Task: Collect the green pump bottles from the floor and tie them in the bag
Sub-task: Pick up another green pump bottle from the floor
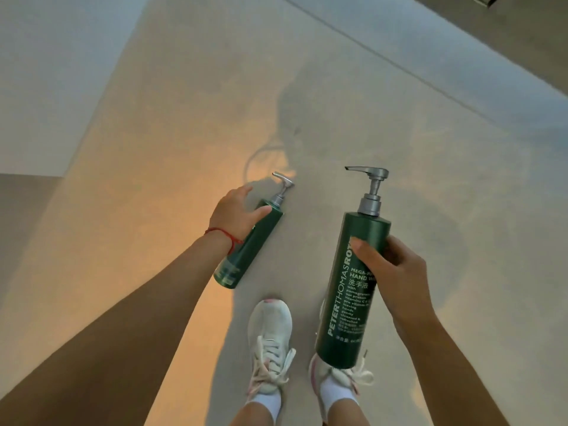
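Two dark green pump bottles with grey pumps are in view. One green bottle (350,290) is up off the floor, held upright; my right hand (396,272) grips its middle with the thumb across the white lettering. The other green bottle (246,256) lies on its side on the pale floor, pump pointing away from me. My left hand (235,215), a red string at its wrist, reaches down over this bottle's upper part with its fingers spread; the thumb lies on the bottle near the shoulder. No bag is in view.
My two feet in white laced sneakers (270,342) stand on the beige floor (153,195) just below the bottles. A pale wall (55,72) rises at the left, and a raised ledge (461,50) runs across the upper right.
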Demonstrator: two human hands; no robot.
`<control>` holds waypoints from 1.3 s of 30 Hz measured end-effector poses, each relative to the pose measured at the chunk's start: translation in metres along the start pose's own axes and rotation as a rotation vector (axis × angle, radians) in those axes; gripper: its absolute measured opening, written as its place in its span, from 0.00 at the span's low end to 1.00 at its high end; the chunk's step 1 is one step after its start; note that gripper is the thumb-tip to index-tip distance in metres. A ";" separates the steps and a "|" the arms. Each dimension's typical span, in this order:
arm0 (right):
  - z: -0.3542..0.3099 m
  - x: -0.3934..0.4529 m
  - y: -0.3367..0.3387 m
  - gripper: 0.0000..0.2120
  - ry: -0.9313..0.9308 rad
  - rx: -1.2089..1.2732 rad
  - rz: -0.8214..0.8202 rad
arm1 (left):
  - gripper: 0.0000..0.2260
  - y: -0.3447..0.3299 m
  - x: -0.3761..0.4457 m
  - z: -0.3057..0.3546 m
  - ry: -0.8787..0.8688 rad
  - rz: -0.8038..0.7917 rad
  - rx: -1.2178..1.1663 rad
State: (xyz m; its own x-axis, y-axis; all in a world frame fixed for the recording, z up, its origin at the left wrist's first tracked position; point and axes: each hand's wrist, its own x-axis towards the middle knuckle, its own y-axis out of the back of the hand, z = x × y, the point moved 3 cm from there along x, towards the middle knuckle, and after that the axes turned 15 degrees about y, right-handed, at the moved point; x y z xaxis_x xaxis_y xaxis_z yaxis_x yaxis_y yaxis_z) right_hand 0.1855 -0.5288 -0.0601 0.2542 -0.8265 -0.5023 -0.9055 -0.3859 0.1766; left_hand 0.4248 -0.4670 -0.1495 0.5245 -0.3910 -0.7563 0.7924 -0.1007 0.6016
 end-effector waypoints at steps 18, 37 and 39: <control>0.005 -0.001 0.000 0.07 -0.015 -0.019 -0.050 | 0.17 0.001 -0.019 -0.033 0.069 -0.229 -0.349; -0.282 -0.159 0.051 0.04 0.108 0.161 0.007 | 0.12 0.224 -0.314 0.105 -0.124 -0.260 -0.664; -0.306 -0.179 0.061 0.04 0.129 0.183 0.033 | 0.13 0.240 -0.341 0.117 -0.129 -0.249 -0.668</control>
State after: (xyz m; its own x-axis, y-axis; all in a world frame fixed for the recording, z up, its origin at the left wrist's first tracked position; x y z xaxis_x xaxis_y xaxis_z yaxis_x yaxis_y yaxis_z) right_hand 0.1886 -0.5297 0.2992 0.2545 -0.8874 -0.3844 -0.9575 -0.2871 0.0290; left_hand 0.3992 -0.4651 0.2830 0.2954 -0.5386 -0.7891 0.9263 0.3638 0.0984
